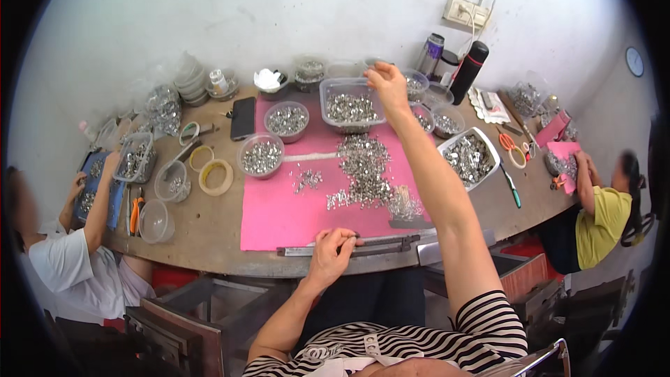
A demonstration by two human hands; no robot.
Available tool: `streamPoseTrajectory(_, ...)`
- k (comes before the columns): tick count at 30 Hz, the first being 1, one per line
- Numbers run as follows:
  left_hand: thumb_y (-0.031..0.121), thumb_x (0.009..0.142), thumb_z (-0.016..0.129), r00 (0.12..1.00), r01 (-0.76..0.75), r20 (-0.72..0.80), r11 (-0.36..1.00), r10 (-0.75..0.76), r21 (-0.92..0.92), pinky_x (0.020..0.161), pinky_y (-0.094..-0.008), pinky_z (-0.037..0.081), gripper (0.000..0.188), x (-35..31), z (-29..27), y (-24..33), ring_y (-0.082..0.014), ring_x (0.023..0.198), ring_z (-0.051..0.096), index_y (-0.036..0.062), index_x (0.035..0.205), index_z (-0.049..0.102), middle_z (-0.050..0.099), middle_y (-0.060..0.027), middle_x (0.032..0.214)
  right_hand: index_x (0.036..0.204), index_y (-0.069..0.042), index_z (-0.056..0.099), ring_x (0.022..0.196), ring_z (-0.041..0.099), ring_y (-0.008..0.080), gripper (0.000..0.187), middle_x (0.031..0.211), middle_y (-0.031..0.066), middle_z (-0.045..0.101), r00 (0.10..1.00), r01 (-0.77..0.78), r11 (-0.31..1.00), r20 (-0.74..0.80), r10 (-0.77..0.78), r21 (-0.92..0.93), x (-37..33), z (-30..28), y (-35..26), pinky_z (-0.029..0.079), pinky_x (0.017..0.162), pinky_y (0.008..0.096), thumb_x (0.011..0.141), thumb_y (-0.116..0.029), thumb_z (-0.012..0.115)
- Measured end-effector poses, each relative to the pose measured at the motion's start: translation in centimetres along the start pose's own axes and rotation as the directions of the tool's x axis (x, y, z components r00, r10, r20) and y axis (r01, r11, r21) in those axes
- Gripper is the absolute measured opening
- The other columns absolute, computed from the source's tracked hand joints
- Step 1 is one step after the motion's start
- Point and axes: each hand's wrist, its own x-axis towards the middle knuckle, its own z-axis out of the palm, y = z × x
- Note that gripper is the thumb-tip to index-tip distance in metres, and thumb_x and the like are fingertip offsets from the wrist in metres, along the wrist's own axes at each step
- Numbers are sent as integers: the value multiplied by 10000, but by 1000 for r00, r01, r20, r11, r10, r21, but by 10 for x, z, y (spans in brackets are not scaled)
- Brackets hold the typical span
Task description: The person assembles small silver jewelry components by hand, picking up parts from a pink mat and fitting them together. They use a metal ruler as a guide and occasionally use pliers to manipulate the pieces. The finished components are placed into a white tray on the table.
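My left hand (329, 258) is closed at the table's near edge, its fingers curled at a long dark metal bar (384, 245); whatever is between the fingertips is too small to make out. Stretched far forward, my right hand (388, 85) hangs over the right rim of a clear rectangular tub (351, 124) of small silvery metal pieces. Its fingers are bent together, and I cannot make out what they hold. Between my hands, a heap of small metal pieces (365, 167) lies on a pink mat (279, 216). Beside it sits a small pile of thin clear pieces (403, 204).
Round tubs of metal parts (262, 156) stand left of the heap, a white tray (469, 157) right. A phone (243, 119), tape rolls (216, 176), orange scissors (511, 146) and a black flask (469, 72) stand around. Co-workers sit left (77, 265) and right (600, 216).
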Motion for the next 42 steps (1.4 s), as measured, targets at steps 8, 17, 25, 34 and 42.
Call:
streamPoseTrajectory(8, 114, 1013, 606, 1000, 5, 9, 999, -5, 52, 1039, -401, 367, 93, -3, -2, -7, -184, 828, 646, 38, 1043, 651, 801, -46, 936, 1098, -5, 713, 912, 689, 159, 149, 1000, 76, 725, 973, 224, 898, 142, -183, -378, -124, -107, -6, 549, 819, 302, 953, -34, 697)
streamPoseTrajectory(17, 107, 1078, 526, 985, 173, 82, 913, -153, -370, 796, -284, 472, 108, 14, 11, 4, -131, 883, 651, 3, 1067, 555, 715, -105, 900, 1064, -16, 699, 972, 683, 302, 177, 1041, 157, 680, 866, -180, 438, -353, -354, -881, -179, -428, -14, 546, 872, 404, 890, -50, 691)
streamPoseTrajectory(25, 33, 1001, 556, 987, -138, -17, 901, 159, 411, 795, -426, 462, 70, 11, 35, -5, -301, 877, 582, -14, 1029, 599, 615, -133, 907, 1134, -18, 681, 1077, 645, 375, 271, 1151, 190, 657, 786, -451, 230, -506, -354, -862, -154, -563, 17, 511, 980, 451, 870, -76, 702)
streamPoseTrajectory(34, 160, 998, 701, 880, -296, -173, 795, 443, 530, 759, -428, 497, 121, 9, 54, -23, -322, 773, 588, 50, 980, 654, 628, -119, 894, 1424, -22, 494, 1219, 585, 433, 554, 1348, 213, 582, 736, -599, 19, -560, -379, -800, -140, -710, 28, 489, 1027, 524, 939, -204, 688)
streamPoseTrajectory(42, 185, 1020, 620, 958, -211, -43, 800, 283, 561, 753, -487, 530, 158, -13, 35, -52, -410, 838, 644, 34, 1039, 665, 687, -197, 937, 1462, -148, 496, 1392, 455, 462, 587, 1522, 99, 518, 703, -712, -119, -701, -119, -692, -119, -774, 23, 396, 1092, 667, 1014, -520, 566)
